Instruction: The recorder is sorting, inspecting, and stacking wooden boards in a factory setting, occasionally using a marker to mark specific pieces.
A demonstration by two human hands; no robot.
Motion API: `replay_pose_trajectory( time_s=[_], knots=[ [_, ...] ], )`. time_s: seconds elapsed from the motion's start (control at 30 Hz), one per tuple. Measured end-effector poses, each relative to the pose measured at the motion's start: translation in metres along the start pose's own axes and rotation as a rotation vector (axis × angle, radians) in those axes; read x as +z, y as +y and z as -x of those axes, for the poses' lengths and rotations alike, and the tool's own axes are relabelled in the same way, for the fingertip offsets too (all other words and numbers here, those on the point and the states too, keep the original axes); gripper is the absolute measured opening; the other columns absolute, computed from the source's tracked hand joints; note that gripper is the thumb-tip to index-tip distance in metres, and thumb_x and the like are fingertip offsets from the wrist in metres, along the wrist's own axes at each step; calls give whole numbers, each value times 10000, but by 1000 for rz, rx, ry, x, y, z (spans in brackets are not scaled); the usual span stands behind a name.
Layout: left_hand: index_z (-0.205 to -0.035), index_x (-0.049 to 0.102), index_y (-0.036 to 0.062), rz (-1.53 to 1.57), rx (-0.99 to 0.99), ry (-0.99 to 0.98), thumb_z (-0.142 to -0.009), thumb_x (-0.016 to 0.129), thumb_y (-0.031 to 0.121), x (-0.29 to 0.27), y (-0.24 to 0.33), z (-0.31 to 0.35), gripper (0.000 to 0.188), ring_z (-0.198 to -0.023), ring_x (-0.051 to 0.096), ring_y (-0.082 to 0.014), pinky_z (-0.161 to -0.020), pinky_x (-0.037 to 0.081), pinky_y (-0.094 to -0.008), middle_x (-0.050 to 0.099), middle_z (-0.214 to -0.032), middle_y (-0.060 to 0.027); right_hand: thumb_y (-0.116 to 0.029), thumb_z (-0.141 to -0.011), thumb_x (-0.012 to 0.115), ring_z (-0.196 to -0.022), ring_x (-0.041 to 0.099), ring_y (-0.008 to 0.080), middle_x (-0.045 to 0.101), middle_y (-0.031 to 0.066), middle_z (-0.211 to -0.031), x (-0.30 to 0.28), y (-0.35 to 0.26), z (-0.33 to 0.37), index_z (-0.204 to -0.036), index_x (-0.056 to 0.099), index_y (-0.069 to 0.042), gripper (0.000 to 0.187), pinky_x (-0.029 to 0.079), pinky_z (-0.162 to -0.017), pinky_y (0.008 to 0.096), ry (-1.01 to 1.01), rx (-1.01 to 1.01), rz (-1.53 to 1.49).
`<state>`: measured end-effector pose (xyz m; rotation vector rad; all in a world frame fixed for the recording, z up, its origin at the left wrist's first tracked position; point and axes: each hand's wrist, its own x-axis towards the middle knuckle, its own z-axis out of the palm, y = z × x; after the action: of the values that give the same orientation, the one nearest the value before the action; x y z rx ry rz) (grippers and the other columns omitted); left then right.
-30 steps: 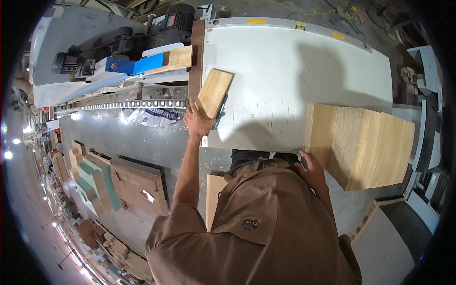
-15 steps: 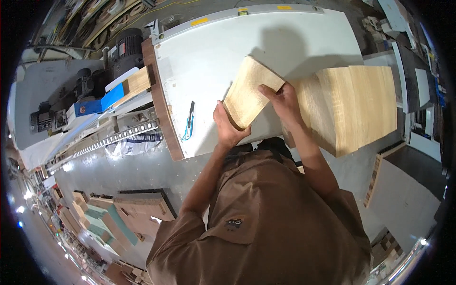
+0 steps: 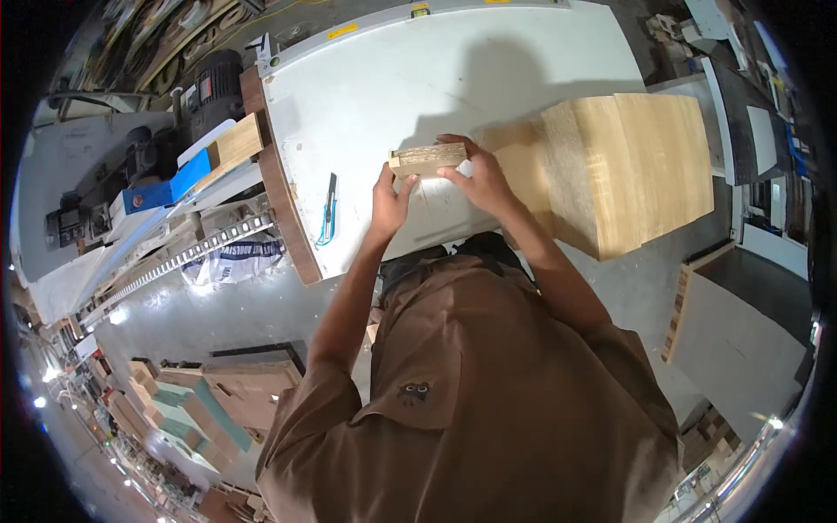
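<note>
A small light wood block (image 3: 427, 159) is held between both hands above the white table (image 3: 349, 105). It is tipped so that a long edge with streaks like thin layers faces up. Whether it is solid or a stack of thin sheets I cannot tell. My left hand (image 3: 390, 206) closes on its left end, thumb on the near side. At the right end, my right hand (image 3: 485, 185) pinches it with the thumb in front and fingers behind. Beside my right forearm lie overlapping wood veneer sheets (image 3: 649, 170), fanned out past the table's near edge.
A blue utility knife (image 3: 329, 211) lies on the table's left part. Along the far edge runs a spirit level (image 3: 384, 24). Motors (image 3: 218, 87) and a blue-fronted machine part (image 3: 187, 179) stand to the left. Boards (image 3: 253, 388) lie on the floor at lower left; a large panel (image 3: 741, 340) stands at right.
The wood block has been tilted from showing its broad face to showing its long edge. Both hands have shifted, the right one now gripping the block's right end. The view has moved slightly.
</note>
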<state>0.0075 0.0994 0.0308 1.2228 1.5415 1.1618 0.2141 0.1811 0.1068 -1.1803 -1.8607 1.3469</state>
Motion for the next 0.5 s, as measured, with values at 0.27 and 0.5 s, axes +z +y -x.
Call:
replay_pose_trajectory(
  time_s=[0.27,0.5],
  knots=[
    [-1504,411,-82,70,44,141,-1065,551,33,41,-16,15,475,-1396,513,-326,-1174,376,-408,551,-1474,-266,-188,-1124,478,-1554,334,338,301,231,-1690,74,60,34,-1650,178,22,641,290,-1242,420,273,-73,-99],
    [-1412,495,-73,67,3,27,-1057,586,60,18,-53,13,390,-1295,611,-331,-1094,460,-420,647,-1358,-248,-196,-1054,634,-1571,270,366,274,236,-1696,57,69,34,-1654,147,28,805,237,-1264,432,90,7,-138]
  ],
)
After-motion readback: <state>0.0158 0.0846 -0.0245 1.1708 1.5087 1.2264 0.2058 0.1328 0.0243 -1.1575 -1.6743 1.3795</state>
